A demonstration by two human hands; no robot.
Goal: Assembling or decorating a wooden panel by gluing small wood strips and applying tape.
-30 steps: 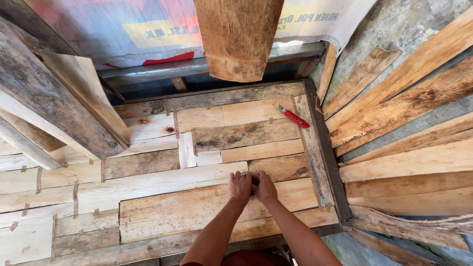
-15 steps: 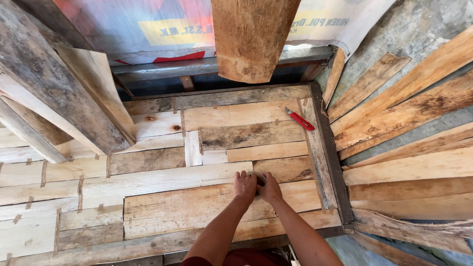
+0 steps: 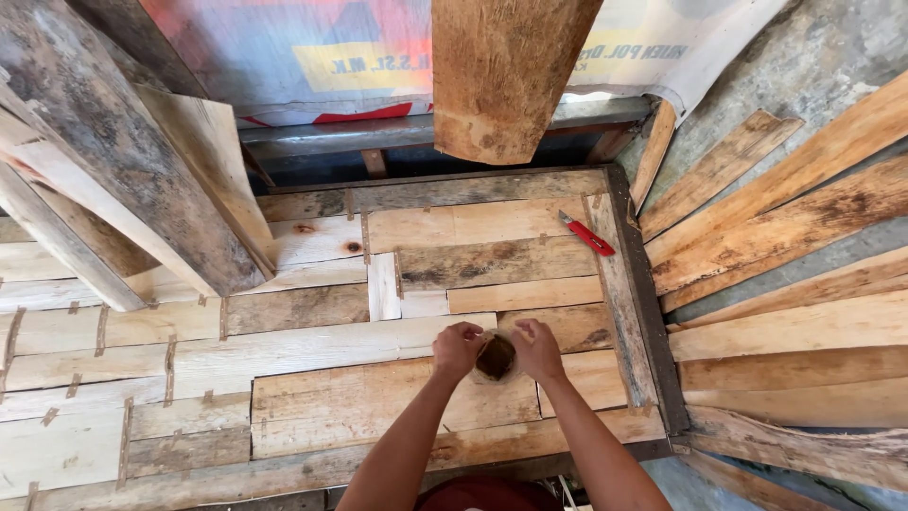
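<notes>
A small dark brown block (image 3: 495, 357) is gripped from the left by the left hand (image 3: 458, 349) and from the right by the right hand (image 3: 537, 350), low on the patchwork bench (image 3: 312, 397); a red tool (image 3: 586, 233) lies farther right.

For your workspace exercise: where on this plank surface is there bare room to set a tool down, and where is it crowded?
Bare planks lie left of the left hand, and between the hands and the red tool. It is crowded where both hands, the right hand included, close around the small dark piece.
</notes>
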